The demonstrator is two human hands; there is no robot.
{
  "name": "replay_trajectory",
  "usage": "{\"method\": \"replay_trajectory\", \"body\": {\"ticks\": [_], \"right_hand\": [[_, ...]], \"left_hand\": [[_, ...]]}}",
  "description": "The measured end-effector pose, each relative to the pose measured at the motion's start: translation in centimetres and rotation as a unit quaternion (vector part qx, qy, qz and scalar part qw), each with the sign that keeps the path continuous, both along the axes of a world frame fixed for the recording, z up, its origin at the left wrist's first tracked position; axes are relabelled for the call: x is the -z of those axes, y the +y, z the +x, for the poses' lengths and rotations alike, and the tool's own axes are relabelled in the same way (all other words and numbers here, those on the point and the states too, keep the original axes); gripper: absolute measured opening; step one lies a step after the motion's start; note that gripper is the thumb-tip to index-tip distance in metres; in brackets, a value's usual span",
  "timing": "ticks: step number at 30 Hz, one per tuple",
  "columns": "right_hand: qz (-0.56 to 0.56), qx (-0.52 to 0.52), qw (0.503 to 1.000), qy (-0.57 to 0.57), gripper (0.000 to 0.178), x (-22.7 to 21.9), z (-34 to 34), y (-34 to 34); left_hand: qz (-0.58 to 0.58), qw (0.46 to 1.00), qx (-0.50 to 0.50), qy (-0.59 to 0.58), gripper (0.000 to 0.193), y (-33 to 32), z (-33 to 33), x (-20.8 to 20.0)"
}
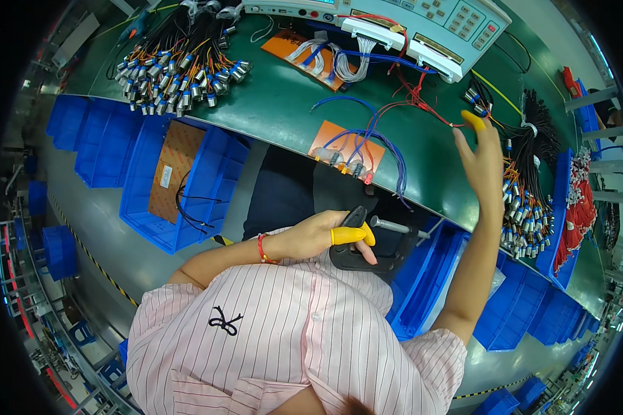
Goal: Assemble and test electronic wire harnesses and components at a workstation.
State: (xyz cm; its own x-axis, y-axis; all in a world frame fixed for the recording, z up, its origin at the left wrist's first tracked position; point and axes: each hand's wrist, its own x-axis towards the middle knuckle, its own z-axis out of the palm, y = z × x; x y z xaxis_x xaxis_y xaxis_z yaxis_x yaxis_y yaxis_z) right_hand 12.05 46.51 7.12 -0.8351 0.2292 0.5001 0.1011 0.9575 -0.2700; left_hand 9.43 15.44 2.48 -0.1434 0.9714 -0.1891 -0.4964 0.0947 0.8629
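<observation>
Your left hand at black clamp before near edge of surface; cannot tell whether it grips. Your right hand, thumb and forefinger parted, beside small connector group. Left bundle, right bundle near surface's ends: looks mid-batch; finished share unclear.

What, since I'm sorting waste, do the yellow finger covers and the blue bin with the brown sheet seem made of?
Yellow finger covers: probably matte rubber, judging by the snug fit. Blue bin: likely moulded plastic, smooth, given its evenly coloured thin walls.
</observation>
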Motion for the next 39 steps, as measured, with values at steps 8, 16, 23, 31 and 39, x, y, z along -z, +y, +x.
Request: {"method": "replay_trajectory", "body": {"ticks": [8, 16, 23, 31, 39], "right_hand": [[0.005, 0.054, 0.998, -0.023, 0.021, 5.2, -3.1, 3.6], [-0.227, 0.077, 0.928, 0.287, 0.015, -1.1, 4.6, 2.5], [-0.585, -0.144, 0.676, 0.425, 0.021, -4.0, 15.5, 5.0], [-0.631, 0.0, 0.746, 0.215, 0.022, 0.8, 27.4, 1.8], [-0.578, 0.305, 0.756, -0.038, 0.019, 13.8, 33.7, -2.5]], "left_hand": [[-0.058, 0.99, -0.059, 0.116, 0.031, -4.4, 0.6, 1.1], [-0.151, 0.968, -0.186, 0.078, 0.028, -7.3, 0.2, 2.9], [-0.183, 0.961, -0.193, 0.074, 0.028, -6.8, -1.4, 3.8], [-0.206, 0.961, -0.163, 0.09, 0.022, -5.0, -0.9, 4.7], [-0.232, 0.96, -0.101, 0.121, 0.025, -2.4, -1.0, 6.0]]}}
